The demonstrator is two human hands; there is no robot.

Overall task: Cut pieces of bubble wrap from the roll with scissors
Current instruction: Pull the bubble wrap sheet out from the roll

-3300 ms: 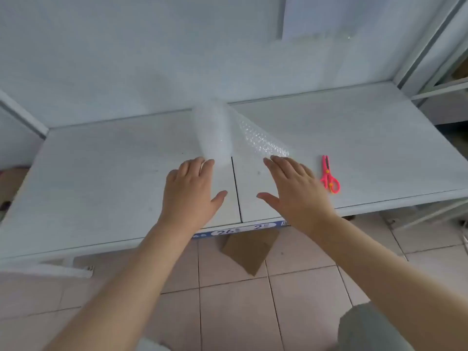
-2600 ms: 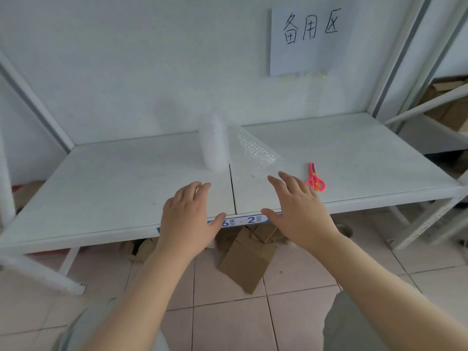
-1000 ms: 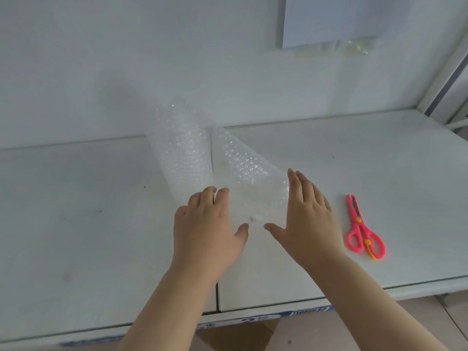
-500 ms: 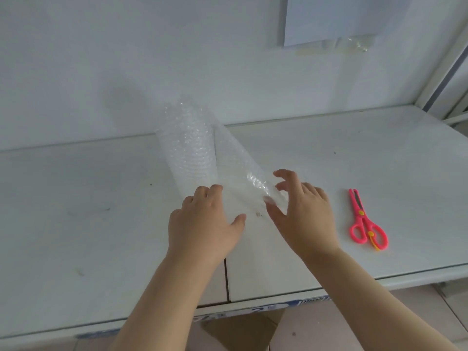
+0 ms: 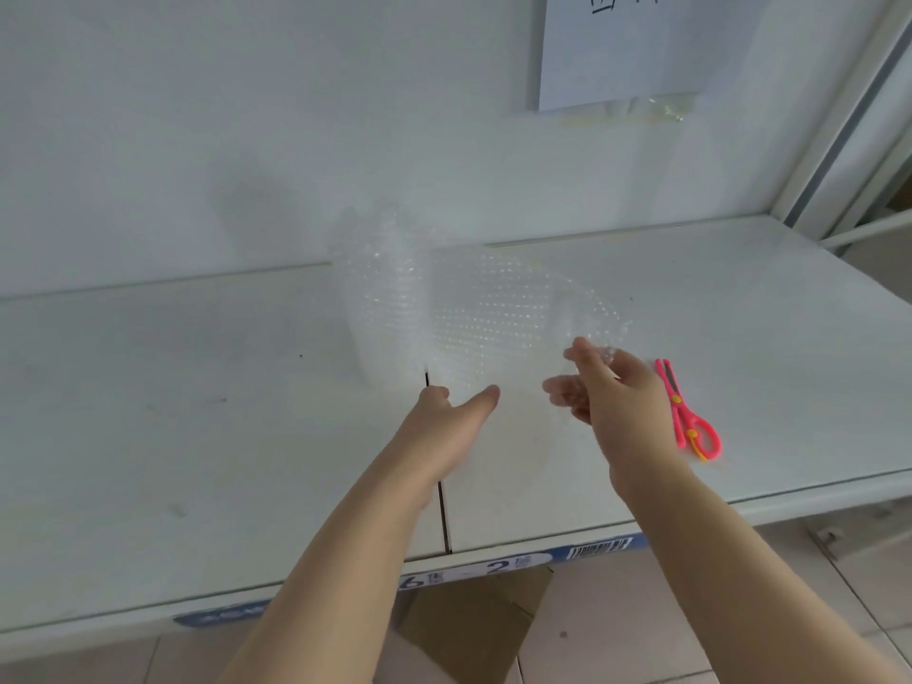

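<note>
A clear bubble wrap roll stands upright on the white shelf, near the back wall. Its loose sheet unrolls to the right and is lifted off the surface. My right hand pinches the sheet's free right edge and holds it up. My left hand reaches to the foot of the roll with its thumb spread straight; the sheet veils its fingers. Pink scissors lie flat on the shelf just right of my right hand, untouched.
A paper sign hangs on the wall above. A seam splits the shelf surface under my left forearm. A rack post rises at the right. Cardboard lies on the tiled floor below the shelf's front edge.
My right hand has taken the sheet's edge and pulled it up and to the right, unrolling more wrap. My left hand has slid forward toward the roll's base.
</note>
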